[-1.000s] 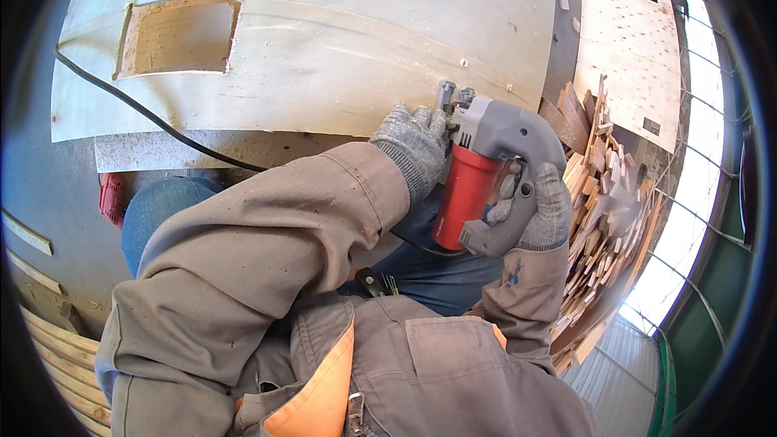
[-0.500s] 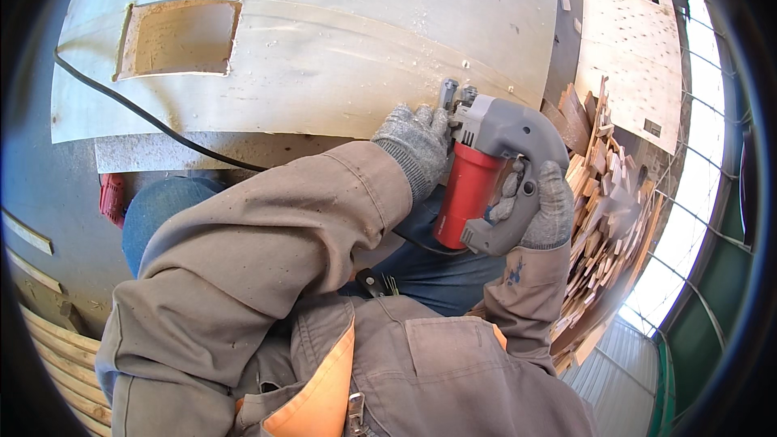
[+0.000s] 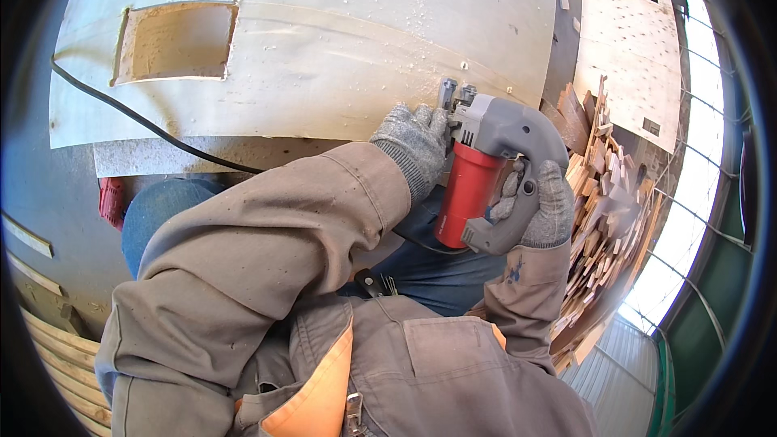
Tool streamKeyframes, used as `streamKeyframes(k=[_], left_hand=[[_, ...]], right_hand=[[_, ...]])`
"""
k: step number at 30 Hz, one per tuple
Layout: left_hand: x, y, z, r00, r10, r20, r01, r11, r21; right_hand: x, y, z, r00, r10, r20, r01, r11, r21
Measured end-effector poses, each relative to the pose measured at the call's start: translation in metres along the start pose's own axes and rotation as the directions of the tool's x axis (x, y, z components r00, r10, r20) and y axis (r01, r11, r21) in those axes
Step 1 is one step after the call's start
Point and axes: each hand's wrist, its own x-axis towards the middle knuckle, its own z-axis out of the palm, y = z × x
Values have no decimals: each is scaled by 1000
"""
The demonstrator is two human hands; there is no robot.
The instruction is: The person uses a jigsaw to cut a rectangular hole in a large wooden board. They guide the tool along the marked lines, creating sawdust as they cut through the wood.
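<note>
A red and grey jigsaw lies across the near edge of a pale plywood sheet. Its grey front end and metal foot rest at the sheet, and its red barrel points back toward my lap. My right hand, in a grey knit glove, is wrapped round the looped rear handle. My left hand, gloved alike, is bent against the saw's metal foot at the board's edge; its thumb is hidden. The blade cannot be made out. A rectangular opening is cut through the sheet at the left.
A black cord runs over the sheet's left side and under my left arm. Wood offcuts are heaped at the right, below another board with small square holes. A red tool lies by my knee; wooden strips lie lower left.
The plywood sheet has shifted very slightly left and down in view. Both hands keep their hold on the jigsaw, almost unmoved.
</note>
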Motion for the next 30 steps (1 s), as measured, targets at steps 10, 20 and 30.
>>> streamKeyframes(k=[10, 20, 30], left_hand=[[4, 0, 14, 989, 8, -145, 0, 998, 56], [4, 0, -2, 1000, -7, 9, 7, 1000, 12], [7, -4, -1, 1000, -3, -6, 3, 1000, -24]], right_hand=[[4, -2, -6, 1000, 7, 1, -7, 999, -43], [5, -3, 5, 1000, -14, -15, 14, 1000, 4], [8, -8, 9, 1000, -15, -13, 15, 1000, -9]])
